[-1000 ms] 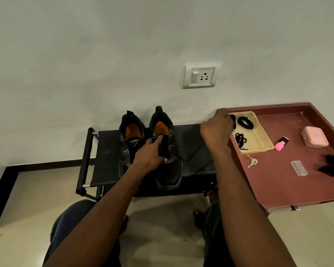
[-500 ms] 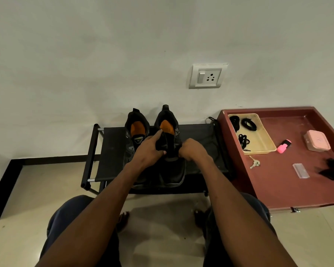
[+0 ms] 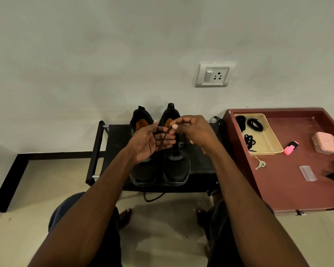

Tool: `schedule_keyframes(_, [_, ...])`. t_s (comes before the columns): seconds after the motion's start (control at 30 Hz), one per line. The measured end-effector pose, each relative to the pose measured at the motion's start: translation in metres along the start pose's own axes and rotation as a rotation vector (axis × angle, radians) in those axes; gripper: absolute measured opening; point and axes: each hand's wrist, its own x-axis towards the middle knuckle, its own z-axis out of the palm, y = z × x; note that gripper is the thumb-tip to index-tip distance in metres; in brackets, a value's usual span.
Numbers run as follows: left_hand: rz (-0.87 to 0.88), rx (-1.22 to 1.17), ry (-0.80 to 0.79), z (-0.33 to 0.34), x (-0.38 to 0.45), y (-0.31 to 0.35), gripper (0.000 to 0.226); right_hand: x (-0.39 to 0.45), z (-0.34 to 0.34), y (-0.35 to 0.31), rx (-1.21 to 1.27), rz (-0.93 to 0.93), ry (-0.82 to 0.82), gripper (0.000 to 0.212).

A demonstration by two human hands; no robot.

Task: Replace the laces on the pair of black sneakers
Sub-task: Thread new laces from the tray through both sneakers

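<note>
- Fingers of the right hand [image 3: 196, 132] are pinched on a dark lace [image 3: 165, 136], thumb and forefinger closed near its upper end.
- The left hand [image 3: 150, 141] is held palm-up with fingers loosely spread, and the lace is laid across them; a firm grip is not shown there.
- The lace is seen to run down from the hands toward the right sneaker [image 3: 175, 166]; a loop of cord [image 3: 152, 198] hangs below the front edge of the shoe rack [image 3: 116, 147]. Whether both belong to one lace cannot be told.
- The pair of black sneakers stands side by side on the rack, heels to the wall, with the left sneaker [image 3: 143, 170] partly hidden behind the left hand.
- The step in hand is judged to be the withdrawal of an old lace from the right sneaker; whether eyelets remain threaded is hidden by the hands.
- The next move is expected to call for the lace to be drawn clear of the remaining eyelets, with the shoe steadied so that it is not dragged off the rack.
- Replacement laces [image 3: 255, 125] are coiled in a cream tray [image 3: 272, 143] on the red table [image 3: 278, 182], beside the rack on the right.
- Also on the table: a pink highlighter [image 3: 291, 148], a pink case [image 3: 326, 142], keys [image 3: 260, 164] and a clear packet [image 3: 308, 173].
- Nothing is seen to block the reach to the tray; the hanging cord lies near the bare feet [image 3: 124, 216] and could be caught.
</note>
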Motion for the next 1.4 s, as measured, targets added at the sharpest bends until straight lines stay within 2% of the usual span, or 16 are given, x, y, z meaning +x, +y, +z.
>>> schedule_keyframes(0.07, [-0.008,0.048,-0.038,0.001,-0.004,0.002,0.034,0.005,0.000,0.006,-0.145,0.002,0.093,0.011])
schedule_keyframes(0.17, [0.017,0.192,0.022,-0.006,-0.007,0.006,0.020,0.015,-0.013,0.019,-0.396,0.046,0.229,0.011])
schedule_keyframes(0.3, [0.039,0.379,0.243,-0.023,-0.002,0.011,0.014,0.017,-0.041,0.040,-0.694,0.299,0.548,0.019])
schedule_keyframes(0.4, [0.050,0.638,0.442,-0.030,0.002,0.007,0.014,0.013,-0.047,0.044,-0.852,0.403,0.613,0.034])
schedule_keyframes(0.47, [0.042,0.681,0.432,-0.027,0.004,0.003,0.014,0.015,-0.039,0.040,-0.878,0.294,0.526,0.038])
schedule_keyframes(0.53, [0.032,0.644,0.344,-0.019,0.005,-0.001,0.013,0.019,-0.021,0.034,-0.591,0.197,0.296,0.034])
schedule_keyframes(0.6, [0.046,0.612,0.262,-0.010,0.006,-0.005,0.013,0.019,0.001,0.029,-0.340,0.212,-0.001,0.035])
schedule_keyframes(0.67, [0.079,0.588,0.215,-0.005,0.007,-0.008,0.011,0.019,0.015,0.028,-0.329,0.220,-0.204,0.032])
schedule_keyframes(0.7, [0.088,0.584,0.202,-0.005,0.006,-0.008,0.010,0.020,0.019,0.029,-0.361,0.212,-0.242,0.022])
schedule_keyframes(0.73, [0.087,0.586,0.196,-0.005,0.006,-0.007,0.010,0.020,0.019,0.030,-0.372,0.208,-0.239,0.009])
schedule_keyframes(0.83, [0.057,0.606,0.227,-0.012,0.005,-0.002,0.010,0.024,0.006,0.035,-0.431,0.228,-0.053,0.017])
schedule_keyframes(0.93, [0.049,0.623,0.288,-0.020,0.006,0.000,0.008,0.023,-0.012,0.039,-0.789,0.268,0.233,0.016])
schedule_keyframes(1.0, [0.056,0.637,0.300,-0.020,0.007,-0.002,0.009,0.017,-0.018,0.040,-0.942,0.333,0.314,0.026])
schedule_keyframes(1.1, [0.071,0.645,0.262,-0.013,0.008,-0.006,0.011,0.016,-0.010,0.042,-0.975,0.295,0.273,0.031])
schedule_keyframes(1.27, [0.080,0.728,0.253,-0.004,0.014,-0.014,0.012,0.026,0.017,0.041,-0.664,0.169,-0.012,0.034])
schedule_keyframes(1.4, [0.077,0.869,0.361,-0.007,0.019,-0.019,0.013,0.027,0.019,0.053,-0.783,0.054,0.028,0.034])
